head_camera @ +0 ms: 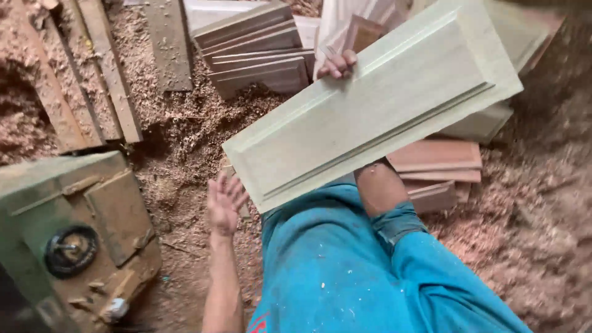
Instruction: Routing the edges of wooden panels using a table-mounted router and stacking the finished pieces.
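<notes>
A long pale greenish wooden panel point(370, 105) with a raised moulded centre is held up in the air, tilted, running from lower left to upper right. My right hand point(338, 64) grips its far long edge, with only the fingers showing over the top; my forearm passes beneath the panel. My left hand point(225, 202) hangs free just below the panel's lower left corner, fingers spread, holding nothing. My blue shirt fills the lower middle of the view.
Stacks of similar moulded panels point(259, 52) lie on the sawdust floor point(524, 234) ahead and reddish ones point(438, 169) to the right. Rough planks point(92, 74) lie at upper left. A green machine point(68, 234) with a black wheel stands at lower left.
</notes>
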